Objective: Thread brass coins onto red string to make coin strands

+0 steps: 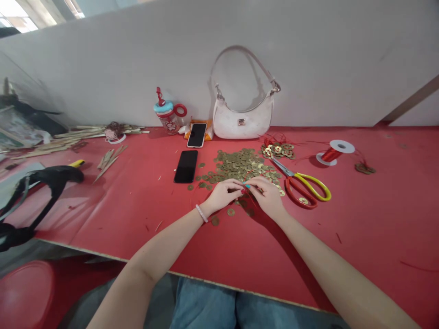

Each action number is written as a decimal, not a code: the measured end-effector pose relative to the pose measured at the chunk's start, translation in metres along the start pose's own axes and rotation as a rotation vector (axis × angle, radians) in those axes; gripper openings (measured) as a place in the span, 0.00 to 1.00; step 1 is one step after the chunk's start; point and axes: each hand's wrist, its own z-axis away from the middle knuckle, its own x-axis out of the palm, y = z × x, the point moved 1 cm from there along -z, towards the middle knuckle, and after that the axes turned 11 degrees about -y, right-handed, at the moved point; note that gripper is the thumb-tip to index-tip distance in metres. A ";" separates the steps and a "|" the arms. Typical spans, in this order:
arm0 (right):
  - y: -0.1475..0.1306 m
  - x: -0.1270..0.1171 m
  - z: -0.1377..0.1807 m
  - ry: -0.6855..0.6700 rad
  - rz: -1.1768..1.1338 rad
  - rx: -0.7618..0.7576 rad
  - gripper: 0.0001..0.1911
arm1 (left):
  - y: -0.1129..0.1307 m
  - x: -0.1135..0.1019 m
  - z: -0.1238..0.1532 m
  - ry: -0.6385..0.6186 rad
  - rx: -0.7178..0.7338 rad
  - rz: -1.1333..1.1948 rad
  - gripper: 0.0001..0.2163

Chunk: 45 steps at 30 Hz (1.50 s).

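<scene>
My left hand (222,194) and my right hand (267,194) meet over the red table (137,214), fingers pinched together around a red cord (253,197) and brass coins. What exactly sits between the fingertips is too small to make out. A heap of holed brass coins (240,164) lies just beyond the hands. A few loose coins (231,212) lie under and beside my left wrist. A bead bracelet sits on that wrist.
Red-and-yellow scissors (302,185) lie right of the hands, a spool of red cord (334,152) farther right. Strung coins (277,150), two phones (186,166), a bottle (167,116) and a white handbag (243,116) stand behind. Bamboo strips (75,137) and a black bag (41,183) lie left.
</scene>
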 end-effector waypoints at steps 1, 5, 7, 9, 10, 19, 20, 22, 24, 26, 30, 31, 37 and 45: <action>0.000 0.000 0.000 0.002 0.003 -0.002 0.08 | 0.001 0.000 0.000 -0.011 0.007 -0.003 0.08; 0.002 0.000 0.000 0.012 0.015 0.005 0.08 | 0.001 0.000 0.001 -0.029 0.011 -0.032 0.07; 0.002 -0.001 0.000 0.015 0.017 0.011 0.08 | 0.001 0.001 0.001 -0.048 0.037 -0.042 0.06; 0.002 -0.001 -0.001 0.023 0.018 0.013 0.07 | 0.001 0.002 0.001 -0.076 0.076 -0.046 0.06; 0.002 -0.001 -0.001 0.029 0.020 0.015 0.07 | 0.001 0.003 0.001 -0.089 0.091 -0.045 0.07; 0.003 0.001 -0.001 0.061 0.056 0.081 0.07 | 0.003 0.003 0.002 -0.134 0.104 -0.029 0.07; 0.004 0.001 -0.002 0.058 0.059 0.081 0.07 | 0.003 0.002 0.002 -0.128 0.098 -0.021 0.06; 0.004 0.001 -0.003 0.048 0.053 0.072 0.07 | 0.003 0.002 0.001 -0.101 0.096 -0.012 0.06; 0.004 0.001 -0.003 0.063 0.030 0.044 0.07 | 0.003 0.001 0.001 -0.059 0.108 -0.016 0.06; 0.002 -0.001 -0.003 0.102 -0.009 -0.004 0.08 | 0.002 0.000 0.001 -0.006 0.112 -0.018 0.06; -0.006 -0.004 0.001 0.058 -0.033 -0.127 0.05 | 0.000 -0.001 0.001 0.069 0.082 0.020 0.06; -0.008 -0.003 0.001 0.028 -0.009 -0.145 0.03 | 0.000 -0.002 0.001 0.071 0.081 0.029 0.06; -0.012 0.000 0.001 0.003 0.069 -0.140 0.04 | 0.003 -0.001 0.002 0.058 0.068 0.055 0.05; -0.013 0.001 0.001 0.000 0.063 -0.142 0.05 | 0.002 -0.001 0.001 0.059 0.018 0.070 0.03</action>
